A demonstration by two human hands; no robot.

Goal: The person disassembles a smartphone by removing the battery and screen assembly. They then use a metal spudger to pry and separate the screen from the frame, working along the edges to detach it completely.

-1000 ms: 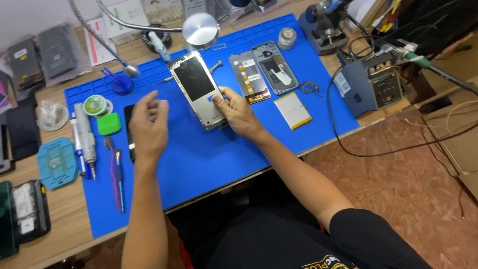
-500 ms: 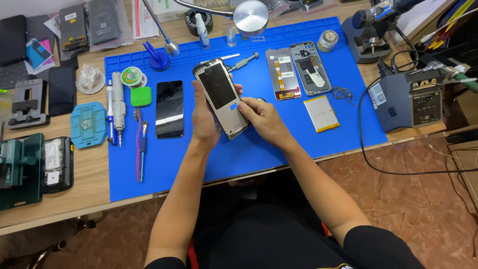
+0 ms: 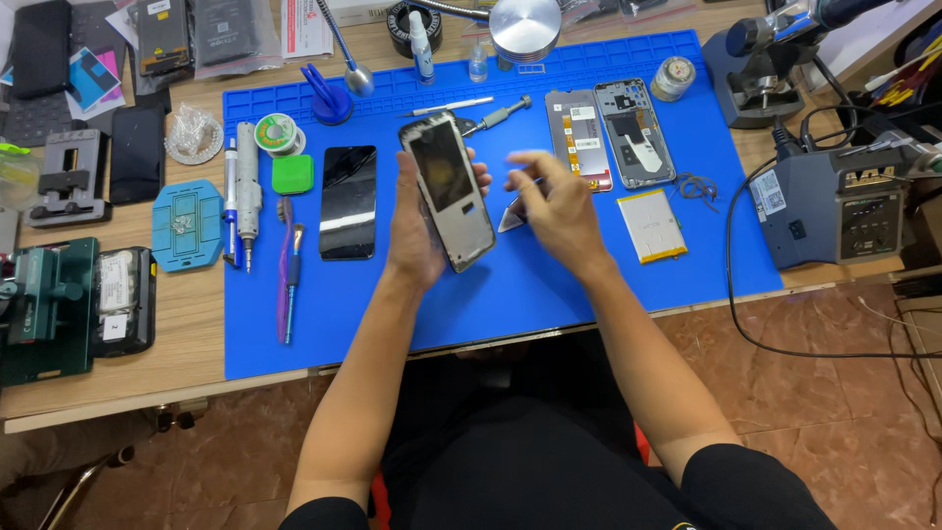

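Blue silicone work mat [image 3: 549,294] covers most of the wooden bench [image 3: 147,383], and nearly everything lies on it. At the right edge, off the mat, stands a grey soldering station [image 3: 834,211] with black cables trailing down. On the left side of the bench sits a green clamp fixture [image 3: 44,304].

The person's left hand [image 3: 417,231] is closed around a phone frame [image 3: 447,188], holding it raised over the middle of the mat, tilted with its dark inner face up; fingertips wrap its right edge and the thumb lies along the left. The right hand [image 3: 554,206] hovers just beside the frame, apart from it, fingers loosely curled and pinching a thin triangular pick [image 3: 511,216]; its motion blurs the fingertips.

A black phone screen [image 3: 347,202] lies flat on the mat left of the left hand. Two opened phone bodies [image 3: 608,132] lie side by side beyond the right hand, and a flat pale battery [image 3: 651,226] rests just right of it. A purple brush [image 3: 287,280] and a grey electric screwdriver [image 3: 246,201] lie along the mat's left edge, near a green square pad [image 3: 292,175] and a solder spool [image 3: 276,132]. A small screwdriver [image 3: 498,115] lies above the frame.
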